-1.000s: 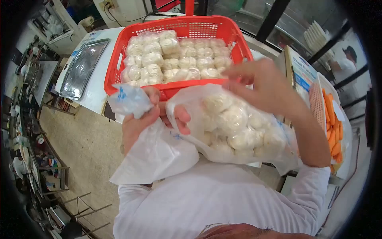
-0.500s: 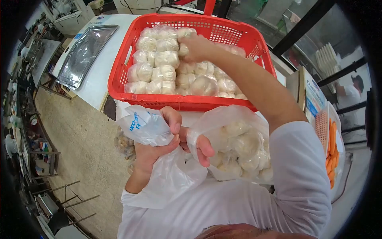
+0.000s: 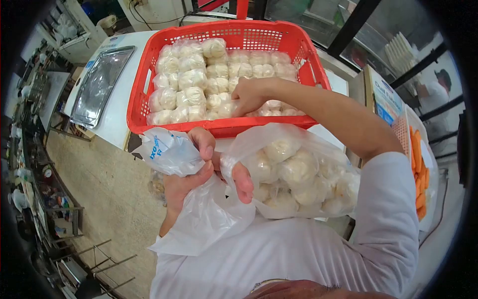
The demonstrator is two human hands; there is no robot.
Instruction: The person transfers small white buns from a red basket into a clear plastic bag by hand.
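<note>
Two hands are engaged. The left hand [image 3: 199, 172] is clenched on the gathered mouth of a plastic bag [image 3: 323, 144] filled with dough balls [image 3: 296, 169], held just in front of the red basket [image 3: 138, 99] on the counter [image 3: 118, 117]. The right hand [image 3: 248, 94] is curled over wrapped packs [image 3: 191, 79] inside the basket; whether one is gripped cannot be told.

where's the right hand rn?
Head view, centre: right hand in the red basket, near its front wall, fingers on the wrapped balls, above the filled bag.
</note>
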